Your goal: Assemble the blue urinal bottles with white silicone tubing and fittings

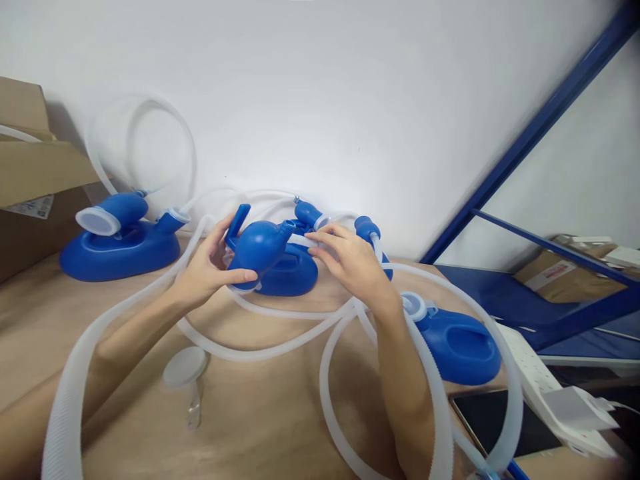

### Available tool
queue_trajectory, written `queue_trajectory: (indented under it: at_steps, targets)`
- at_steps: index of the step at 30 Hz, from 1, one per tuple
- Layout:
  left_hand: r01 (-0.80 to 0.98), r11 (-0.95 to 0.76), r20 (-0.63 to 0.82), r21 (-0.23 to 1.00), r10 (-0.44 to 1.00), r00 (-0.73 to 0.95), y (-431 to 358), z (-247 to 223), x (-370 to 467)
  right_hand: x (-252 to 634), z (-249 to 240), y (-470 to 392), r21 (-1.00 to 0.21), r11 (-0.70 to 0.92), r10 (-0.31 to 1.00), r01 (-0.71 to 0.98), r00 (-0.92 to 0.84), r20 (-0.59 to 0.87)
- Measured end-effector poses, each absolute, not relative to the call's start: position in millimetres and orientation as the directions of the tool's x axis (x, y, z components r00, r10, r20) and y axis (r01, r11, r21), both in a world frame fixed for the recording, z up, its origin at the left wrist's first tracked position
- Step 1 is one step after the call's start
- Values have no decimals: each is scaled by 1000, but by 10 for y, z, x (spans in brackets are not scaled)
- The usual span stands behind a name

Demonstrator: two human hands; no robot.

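My left hand (203,270) is wrapped around a blue bulb-shaped plastic urinal head (260,247), its narrow spout pointing right and a blue handle piece sticking up beside my fingers. Close to that spout, my right hand (353,260) pinches the end of a translucent white hose (301,241). Whether hose and spout touch is unclear. Just behind the held part lies a blue urinal bottle (299,275), partly covered by it. A loose white round cap (185,367) with a clear strap rests on the table below my left hand.
Another blue bottle (120,257) with a head on it stands at left, beside cardboard boxes (45,173). At right are a blue bottle (463,347), a dark tablet or phone (505,420) and a power strip (535,380). Hoses loop across the table (260,407); a blue metal frame (530,140) rises at right.
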State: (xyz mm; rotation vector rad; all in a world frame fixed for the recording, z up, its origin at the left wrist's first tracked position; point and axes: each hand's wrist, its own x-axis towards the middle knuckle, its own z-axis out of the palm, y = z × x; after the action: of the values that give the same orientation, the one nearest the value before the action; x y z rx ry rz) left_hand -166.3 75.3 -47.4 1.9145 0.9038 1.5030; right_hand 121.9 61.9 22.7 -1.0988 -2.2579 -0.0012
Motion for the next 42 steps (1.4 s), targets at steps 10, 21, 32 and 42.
queue_trajectory:
  at_steps: [10,21,32,42]
  targets:
    - [614,-754,872,234,443,211,739,-352,-1776,1384,304,561,-46,568,712,821,-463,527]
    - [645,-757,891,102,358,279,735,-415,-1787,1519,353,570,-234,657,697,717,-459,550]
    - [567,-823,933,-7,199,300,687,-422,-1751,1602,336,611,-363,696,691,619,-443,571]
    - [593,-734,887,-330,-26,461,647,-305,-1784,1471,270,628,-306,735,672,605,-595,440]
